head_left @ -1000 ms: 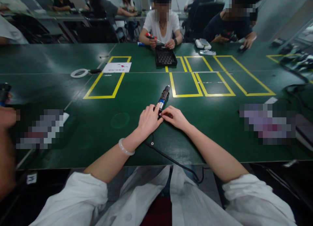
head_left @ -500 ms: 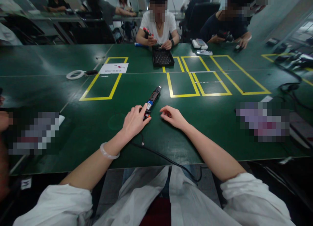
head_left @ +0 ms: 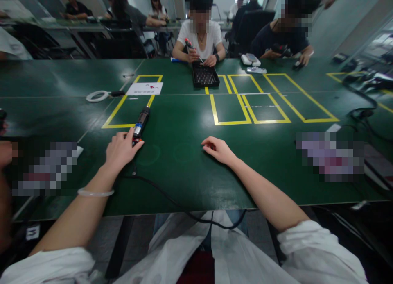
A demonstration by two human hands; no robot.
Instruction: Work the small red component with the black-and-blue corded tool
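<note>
A slim corded electric screwdriver with a dark body, a blue-and-silver band and orange parts lies on the green table, its tip pointing away from me. My left hand is closed over its near end, covering part of it. From there a black cord runs over the table edge towards my lap. Apart from the tool, my right hand rests on its side on the table. Its fingers curve loosely, with a gap to the thumb, and I see nothing in them.
Yellow tape outlines mark the table. A white paper card and a coiled white cable lie far left. Across from me a person handles a red tool over a black tray. Blurred flat objects lie left and right.
My left hand has moved left with the electric screwdriver, whose tip now lies near the left yellow outline. The cord trails after it. My right hand stays in place.
</note>
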